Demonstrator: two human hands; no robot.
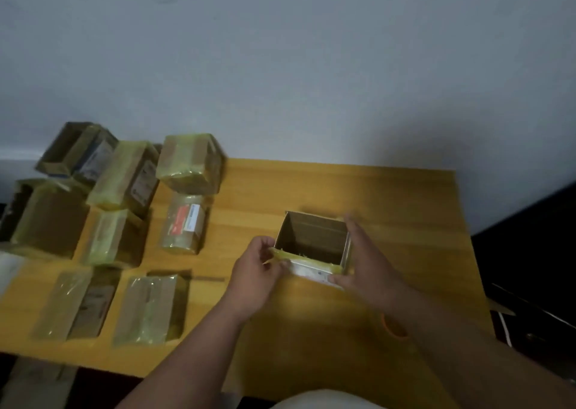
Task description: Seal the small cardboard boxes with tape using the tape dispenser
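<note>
On the desk (343, 184) we see taped boxes (124, 221) crowding the left; mid-desk, our left hand (258, 271) and right hand (361, 259) grip the open box (311, 237); an orange dispenser (394, 326) sits under our right forearm.

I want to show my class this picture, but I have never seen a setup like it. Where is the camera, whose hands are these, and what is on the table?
There is no machine. A person wears the camera on the head, so you look down at their own arms. Both hands grip an open box on a wooden table: the left hand pinches yellowish tape at its near rim, and the right hand steadies the right side. Taped boxes lie at the left. An orange object shows behind the right arm; it is too hidden to name.
</note>
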